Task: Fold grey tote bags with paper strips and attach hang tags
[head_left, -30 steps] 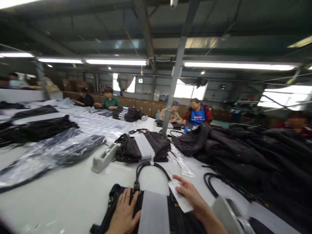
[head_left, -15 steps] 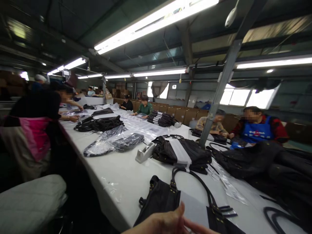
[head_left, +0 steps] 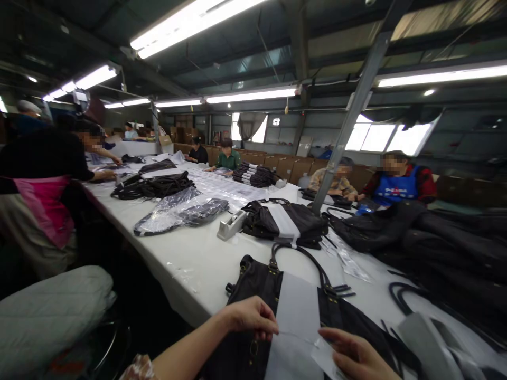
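Observation:
A black handbag (head_left: 257, 279) with looped handles lies on the table in front of me, a white paper band (head_left: 299, 295) across its middle. Over it, my left hand (head_left: 253, 317) is closed in a pinch on one end of a thin pale strand (head_left: 295, 334). My right hand (head_left: 354, 352) is closed on a small translucent tag-like piece (head_left: 327, 360) at the strand's other end. Whether this piece is plastic or paper I cannot tell.
A tape dispenser (head_left: 232, 225) stands beside a banded stack of black bags (head_left: 289, 221). A grey dispenser-like object (head_left: 430, 345) sits at right. Plastic-wrapped bags (head_left: 182, 211) lie left of centre. A metal post (head_left: 344, 132) rises from the table. Co-workers sit or stand around it.
My hands, close together at the bottom edge before, are now higher and apart with the strand between them. The view has tilted down, showing more of the handbag and the grey object at right.

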`<state>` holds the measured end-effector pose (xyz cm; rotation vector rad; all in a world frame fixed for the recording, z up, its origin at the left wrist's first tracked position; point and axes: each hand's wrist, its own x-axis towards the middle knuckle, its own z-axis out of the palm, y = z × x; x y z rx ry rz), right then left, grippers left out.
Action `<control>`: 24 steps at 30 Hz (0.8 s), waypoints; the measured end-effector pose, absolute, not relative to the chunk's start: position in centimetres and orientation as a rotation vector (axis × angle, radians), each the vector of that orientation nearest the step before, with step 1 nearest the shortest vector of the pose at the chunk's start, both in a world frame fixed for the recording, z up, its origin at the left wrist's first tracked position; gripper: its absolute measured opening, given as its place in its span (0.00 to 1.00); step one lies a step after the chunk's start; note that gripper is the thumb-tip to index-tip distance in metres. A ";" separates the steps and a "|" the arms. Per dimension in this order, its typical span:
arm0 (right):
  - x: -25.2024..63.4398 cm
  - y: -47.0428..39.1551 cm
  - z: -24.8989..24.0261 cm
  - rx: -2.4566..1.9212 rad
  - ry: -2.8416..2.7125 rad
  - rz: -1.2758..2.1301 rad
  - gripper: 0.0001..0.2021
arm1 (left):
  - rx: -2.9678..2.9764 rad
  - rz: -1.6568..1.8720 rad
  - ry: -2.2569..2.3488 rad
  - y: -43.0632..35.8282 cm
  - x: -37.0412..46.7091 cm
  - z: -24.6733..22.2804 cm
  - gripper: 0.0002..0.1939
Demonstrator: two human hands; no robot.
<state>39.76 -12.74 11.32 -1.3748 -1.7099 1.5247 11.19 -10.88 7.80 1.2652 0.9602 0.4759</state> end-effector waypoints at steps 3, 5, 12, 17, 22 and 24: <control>40.2 -12.5 11.6 -1.428 -1.783 1.396 0.23 | 1.292 0.497 1.021 -10.9 11.4 7.5 0.18; 40.5 -12.2 11.3 -1.474 -1.854 1.321 0.22 | 1.292 0.501 1.016 -10.6 11.5 7.1 0.18; 36.2 -11.3 9.7 -1.409 -1.978 0.679 0.19 | 1.258 0.538 0.956 -9.0 12.3 5.6 0.19; 29.8 -11.2 9.1 -1.147 -2.010 0.970 0.18 | 1.242 0.627 0.889 -8.5 12.4 5.5 0.19; 28.1 -10.3 7.9 -1.261 -2.010 0.906 0.09 | 1.212 0.742 0.875 -8.0 11.2 5.0 0.18; 28.1 -10.0 7.5 -1.293 -2.065 0.759 0.10 | 1.205 0.786 0.873 -7.9 10.9 4.5 0.17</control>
